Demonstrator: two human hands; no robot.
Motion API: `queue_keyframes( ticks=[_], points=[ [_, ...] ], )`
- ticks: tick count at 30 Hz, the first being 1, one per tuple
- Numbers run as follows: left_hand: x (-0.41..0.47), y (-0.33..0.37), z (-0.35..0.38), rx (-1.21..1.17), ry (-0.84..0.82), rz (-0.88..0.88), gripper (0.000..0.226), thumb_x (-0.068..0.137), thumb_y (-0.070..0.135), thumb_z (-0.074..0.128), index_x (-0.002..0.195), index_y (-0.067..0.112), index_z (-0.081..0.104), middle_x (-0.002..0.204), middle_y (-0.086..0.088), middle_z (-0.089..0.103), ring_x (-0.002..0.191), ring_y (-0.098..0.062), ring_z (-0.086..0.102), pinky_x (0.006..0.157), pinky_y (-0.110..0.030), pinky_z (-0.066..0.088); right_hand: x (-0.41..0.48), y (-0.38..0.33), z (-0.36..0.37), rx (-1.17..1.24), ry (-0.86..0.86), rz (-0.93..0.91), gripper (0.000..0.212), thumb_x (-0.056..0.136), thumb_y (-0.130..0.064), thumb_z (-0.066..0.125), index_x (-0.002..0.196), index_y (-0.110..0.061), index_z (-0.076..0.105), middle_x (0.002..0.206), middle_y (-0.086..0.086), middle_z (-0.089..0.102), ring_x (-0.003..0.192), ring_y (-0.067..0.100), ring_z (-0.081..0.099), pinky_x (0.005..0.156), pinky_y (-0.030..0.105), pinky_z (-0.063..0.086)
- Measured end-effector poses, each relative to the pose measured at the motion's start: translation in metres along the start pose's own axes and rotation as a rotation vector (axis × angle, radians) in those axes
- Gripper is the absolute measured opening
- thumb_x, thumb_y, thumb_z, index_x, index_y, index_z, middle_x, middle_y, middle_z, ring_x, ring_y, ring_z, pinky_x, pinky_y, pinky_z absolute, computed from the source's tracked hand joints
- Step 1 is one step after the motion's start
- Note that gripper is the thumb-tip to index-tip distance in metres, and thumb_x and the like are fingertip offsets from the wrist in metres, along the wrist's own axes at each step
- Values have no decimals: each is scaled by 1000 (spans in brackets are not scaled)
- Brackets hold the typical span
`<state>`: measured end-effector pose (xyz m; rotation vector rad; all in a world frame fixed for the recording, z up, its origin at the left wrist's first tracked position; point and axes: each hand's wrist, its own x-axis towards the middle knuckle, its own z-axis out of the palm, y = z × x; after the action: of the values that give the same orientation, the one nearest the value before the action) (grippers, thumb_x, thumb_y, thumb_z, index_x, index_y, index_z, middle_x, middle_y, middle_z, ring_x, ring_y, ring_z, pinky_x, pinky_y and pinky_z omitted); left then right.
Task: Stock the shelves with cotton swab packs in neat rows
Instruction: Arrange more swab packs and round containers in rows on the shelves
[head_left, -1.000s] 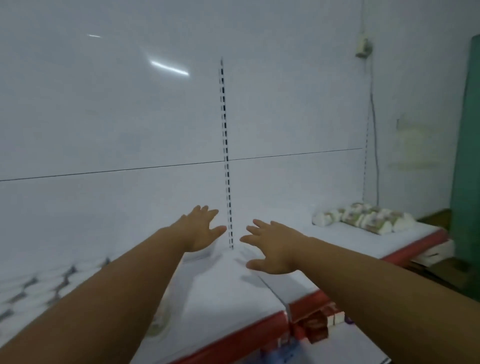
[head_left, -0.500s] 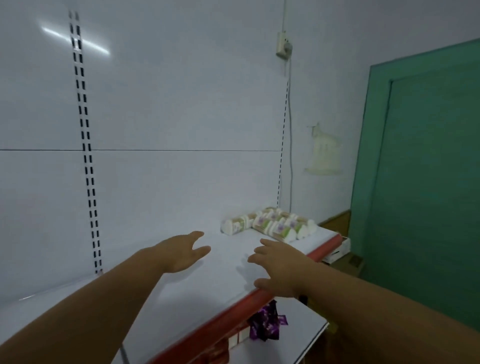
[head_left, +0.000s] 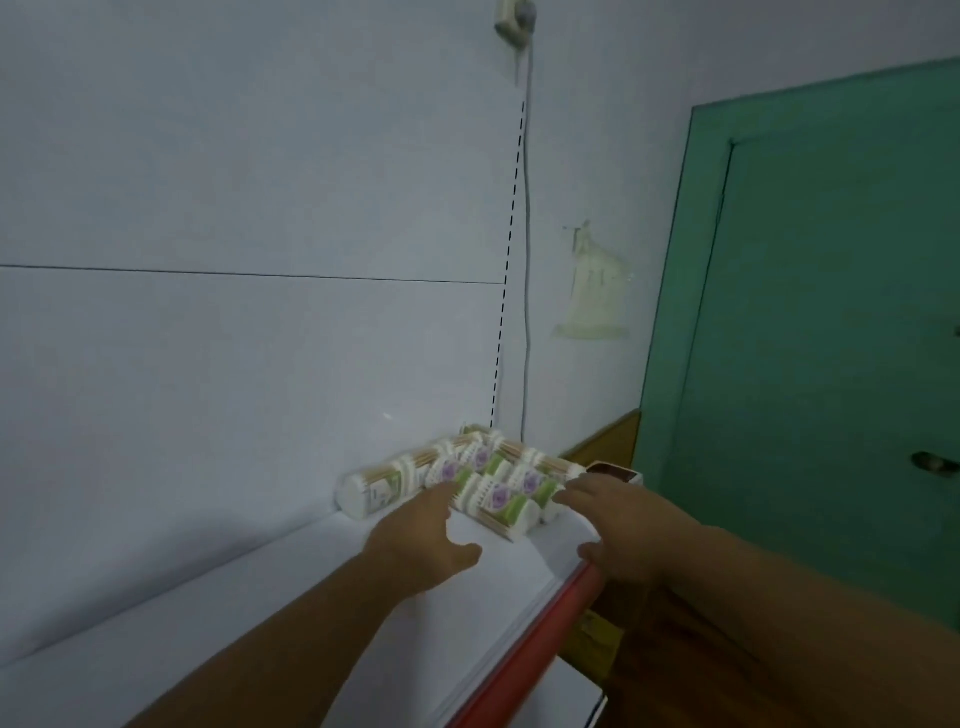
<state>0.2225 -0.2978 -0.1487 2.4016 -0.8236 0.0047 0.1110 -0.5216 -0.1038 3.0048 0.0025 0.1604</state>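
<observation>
Round clear cotton swab packs (head_left: 483, 483) lie on their sides at the far end of the white red-edged shelf (head_left: 260, 597), pointing different ways. My left hand (head_left: 421, 540) and right hand (head_left: 618, 525) reach them, fingers spread wide, holding nothing. A green door (head_left: 831, 312) stands to the right.

No text on the pack labels (head_left: 498, 496) is legible.
</observation>
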Motion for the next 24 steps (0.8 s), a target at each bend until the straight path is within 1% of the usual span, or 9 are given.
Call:
queue_keyframes(
  ticks=[3,5,7,10,14,17,20,22,24],
  points=[
    [16,13,18,-61,133,113,90,74,46,76,149,26,30,141,9,44,131,-11,41,104,-18,30,19,28,4,-26,66,-51,78,88,-40,60,151,-26,16,157,-3,20,143,15,16,117,32,12],
    [30,21,23,-18,198,174,92,72,49,76,149,25,31,144,7,43,134,-14,39,110,-30,34,35,46,7,-103,114,-70,86,87,-45,59,153,-22,8,161,1,5,147,18,1,116,32,-4],
    [40,30,27,143,201,130,96,71,60,70,150,27,27,143,6,41,133,-16,38,110,-33,34,55,60,12,-188,138,-88,94,86,-51,59,153,-20,1,160,6,-10,146,23,-13,110,35,-15],
    [49,41,38,398,200,28,89,73,74,54,146,29,31,133,1,42,124,-19,39,102,-31,36,84,74,17,-247,120,-193,103,80,-60,61,153,-18,0,159,9,-16,144,27,-20,111,41,-17],
    [51,47,41,439,182,-16,61,78,71,52,128,38,51,120,6,44,114,-14,40,85,-24,36,116,80,20,-359,176,-472,100,78,-60,62,152,-17,11,160,8,2,146,27,-10,111,46,-18],
    [41,47,38,378,171,-43,62,76,67,59,131,40,49,126,12,44,113,-8,40,87,-21,36,131,79,20,-436,224,-690,75,81,-56,59,141,-16,39,152,8,29,146,23,7,106,45,-25],
    [26,50,36,176,137,-59,57,75,58,70,126,37,53,119,19,52,105,4,47,86,-10,40,142,81,26,-399,225,-767,63,83,-53,56,133,-15,48,145,5,39,144,19,11,106,42,-27],
    [19,53,35,8,142,-103,53,71,53,77,116,43,51,104,33,59,98,13,52,75,-1,39,147,81,28,-371,216,-792,63,82,-54,56,131,-15,47,143,4,42,143,18,14,107,39,-27],
    [13,54,37,-38,154,-162,65,67,53,80,116,56,37,103,55,45,100,27,44,74,5,36,152,83,30,-284,207,-823,57,80,-53,58,123,-17,49,134,0,47,138,15,22,109,35,-25]
  ],
)
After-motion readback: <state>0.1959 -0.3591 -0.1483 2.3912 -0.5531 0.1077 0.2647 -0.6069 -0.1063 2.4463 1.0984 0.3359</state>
